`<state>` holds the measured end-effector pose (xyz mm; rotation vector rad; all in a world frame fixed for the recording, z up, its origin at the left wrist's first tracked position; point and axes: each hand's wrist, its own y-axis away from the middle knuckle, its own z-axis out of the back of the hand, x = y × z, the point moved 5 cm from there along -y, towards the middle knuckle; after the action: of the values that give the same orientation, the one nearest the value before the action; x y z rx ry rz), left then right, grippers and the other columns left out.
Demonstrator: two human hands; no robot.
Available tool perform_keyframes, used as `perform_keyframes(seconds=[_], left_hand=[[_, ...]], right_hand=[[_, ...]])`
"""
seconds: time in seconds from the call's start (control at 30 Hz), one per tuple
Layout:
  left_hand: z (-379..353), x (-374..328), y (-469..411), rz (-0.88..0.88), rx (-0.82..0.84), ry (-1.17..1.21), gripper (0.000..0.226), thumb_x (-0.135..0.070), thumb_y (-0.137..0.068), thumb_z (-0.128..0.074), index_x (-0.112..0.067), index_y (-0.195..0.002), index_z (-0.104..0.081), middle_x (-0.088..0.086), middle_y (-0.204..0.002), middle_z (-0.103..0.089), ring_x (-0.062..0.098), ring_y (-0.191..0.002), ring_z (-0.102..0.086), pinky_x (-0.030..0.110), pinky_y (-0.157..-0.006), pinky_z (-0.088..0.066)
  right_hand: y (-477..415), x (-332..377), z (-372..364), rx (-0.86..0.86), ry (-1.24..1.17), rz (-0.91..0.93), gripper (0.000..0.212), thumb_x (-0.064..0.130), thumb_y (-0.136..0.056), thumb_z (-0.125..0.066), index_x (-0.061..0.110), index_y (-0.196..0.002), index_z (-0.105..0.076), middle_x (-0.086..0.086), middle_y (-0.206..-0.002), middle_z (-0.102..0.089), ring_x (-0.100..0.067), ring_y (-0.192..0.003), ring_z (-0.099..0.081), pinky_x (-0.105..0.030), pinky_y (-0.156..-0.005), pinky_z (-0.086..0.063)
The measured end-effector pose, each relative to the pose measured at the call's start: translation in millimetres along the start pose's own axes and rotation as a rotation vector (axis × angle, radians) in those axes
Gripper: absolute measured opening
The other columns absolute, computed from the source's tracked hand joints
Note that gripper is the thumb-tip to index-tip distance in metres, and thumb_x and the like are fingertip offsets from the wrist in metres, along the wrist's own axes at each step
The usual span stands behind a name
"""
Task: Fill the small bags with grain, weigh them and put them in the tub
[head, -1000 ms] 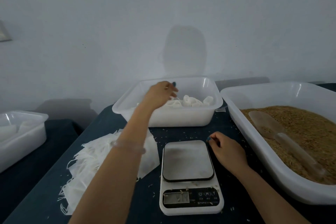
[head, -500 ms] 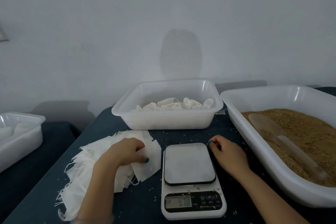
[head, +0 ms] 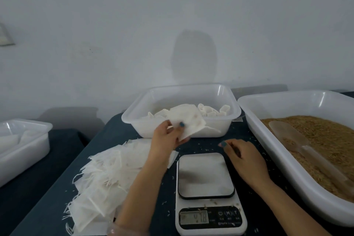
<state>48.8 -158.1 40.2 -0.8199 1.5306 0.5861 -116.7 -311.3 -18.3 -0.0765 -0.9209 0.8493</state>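
Note:
My left hand (head: 168, 136) holds an empty white bag (head: 188, 122) up above the table, in front of the white tub (head: 134, 119) that holds several filled bags (head: 208, 110). A pile of empty bags (head: 107, 174) lies on the dark table at the left. The white scale (head: 206, 193) stands in front of me with nothing on its platform. My right hand (head: 241, 157) rests on the table just right of the scale, fingers loosely curled and holding nothing. At the right, a large white tub of brown grain (head: 325, 136) has a clear scoop (head: 287, 136) lying in it.
Another white tub (head: 23, 140) sits at the far left on a lower surface. Loose grains are scattered on the dark table around the scale. A pale wall stands close behind the tubs.
My left hand came back from the tub to the pile, took an empty bag and lifted it toward the centre. My right hand stayed beside the scale.

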Motion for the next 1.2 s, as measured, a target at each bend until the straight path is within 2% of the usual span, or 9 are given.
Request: perform_keyframes(seconds=[0.1, 0.2, 0.3, 0.4, 0.57, 0.7, 0.87, 0.97, 1.2], left_hand=[[-22, 12, 5, 0.006, 0.006, -0.049, 0.016, -0.016, -0.09, -0.07, -0.007, -0.083, -0.058, 0.01, -0.076, -0.066, 0.022, -0.078, -0.063, 0.043, -0.08, -0.058], [-29, 17, 12, -0.119, 0.026, -0.239, 0.024, -0.022, -0.088, -0.073, -0.011, -0.075, -0.055, 0.003, -0.065, -0.061, 0.023, -0.069, -0.059, 0.046, -0.076, -0.057], [-32, 19, 21, -0.194, 0.078, -0.364, 0.025, -0.029, -0.086, -0.074, -0.007, -0.094, -0.064, 0.008, -0.086, -0.072, 0.029, -0.085, -0.068, 0.052, -0.081, -0.057], [-30, 22, 25, -0.218, 0.102, -0.452, 0.027, -0.035, -0.083, -0.075, -0.014, -0.097, -0.065, -0.001, -0.087, -0.072, 0.02, -0.083, -0.068, 0.045, -0.076, -0.058], [-16, 15, 19, -0.233, 0.012, -0.369, 0.031, -0.038, -0.078, -0.08, -0.033, -0.1, -0.059, -0.011, -0.092, -0.072, 0.004, -0.08, -0.069, 0.02, -0.065, -0.057], [-13, 19, 18, -0.218, 0.059, -0.309, 0.026, -0.024, -0.079, -0.081, -0.025, -0.098, -0.063, -0.005, -0.087, -0.075, 0.013, -0.08, -0.072, 0.026, -0.064, -0.06], [-17, 24, 20, -0.213, 0.132, -0.352, 0.04, -0.032, -0.073, -0.085, -0.03, -0.103, -0.059, -0.016, -0.093, -0.074, 0.005, -0.086, -0.071, 0.027, -0.075, -0.06], [-19, 20, 22, -0.262, 0.141, -0.43, 0.044, -0.038, -0.069, -0.085, -0.039, -0.103, -0.057, -0.026, -0.1, -0.066, -0.002, -0.092, -0.064, 0.025, -0.077, -0.058], [-19, 14, 23, -0.331, 0.121, -0.556, 0.031, -0.043, -0.07, -0.084, -0.039, -0.09, -0.06, -0.029, -0.09, -0.064, -0.005, -0.083, -0.062, 0.013, -0.066, -0.052]], right_hand=[[5, 20, 2, -0.002, -0.179, 0.146, 0.046, 0.063, -0.086, -0.038, 0.036, -0.104, -0.072, 0.021, -0.096, -0.066, -0.003, -0.094, -0.053, -0.022, -0.081, -0.04], [11, 38, -2, 0.03, -0.262, 0.199, 0.029, 0.058, -0.085, -0.045, 0.041, -0.085, -0.069, 0.025, -0.082, -0.063, 0.0, -0.083, -0.049, -0.014, -0.07, -0.034], [13, 43, -4, -0.004, -0.368, 0.161, 0.022, 0.044, -0.089, -0.051, 0.039, -0.07, -0.062, 0.021, -0.072, -0.061, -0.005, -0.073, -0.052, -0.019, -0.064, -0.037], [12, 37, -3, 0.003, -0.468, 0.092, 0.016, 0.028, -0.093, -0.058, 0.029, -0.09, -0.074, 0.01, -0.079, -0.071, -0.015, -0.076, -0.063, -0.03, -0.066, -0.048], [9, 35, 2, 0.07, -0.489, 0.072, 0.024, 0.021, -0.093, -0.062, 0.034, -0.073, -0.066, 0.015, -0.067, -0.068, 0.007, -0.059, -0.059, -0.005, -0.056, -0.04], [8, 32, 0, 0.092, -0.503, 0.051, 0.011, 0.023, -0.092, -0.062, 0.029, -0.089, -0.07, 0.012, -0.075, -0.071, 0.002, -0.065, -0.063, -0.008, -0.06, -0.044], [9, 27, 4, 0.036, -0.55, 0.03, 0.017, 0.02, -0.09, -0.065, 0.027, -0.105, -0.071, 0.014, -0.093, -0.074, 0.001, -0.083, -0.069, -0.011, -0.069, -0.052], [7, 24, 4, 0.059, -0.548, 0.01, 0.018, 0.02, -0.085, -0.071, 0.023, -0.103, -0.072, 0.012, -0.09, -0.075, -0.004, -0.083, -0.071, -0.016, -0.074, -0.056], [8, 32, 10, -0.027, -0.563, 0.028, 0.031, 0.033, -0.077, -0.073, 0.019, -0.081, -0.047, 0.002, -0.06, -0.066, -0.005, -0.054, -0.061, -0.012, -0.051, -0.044]])
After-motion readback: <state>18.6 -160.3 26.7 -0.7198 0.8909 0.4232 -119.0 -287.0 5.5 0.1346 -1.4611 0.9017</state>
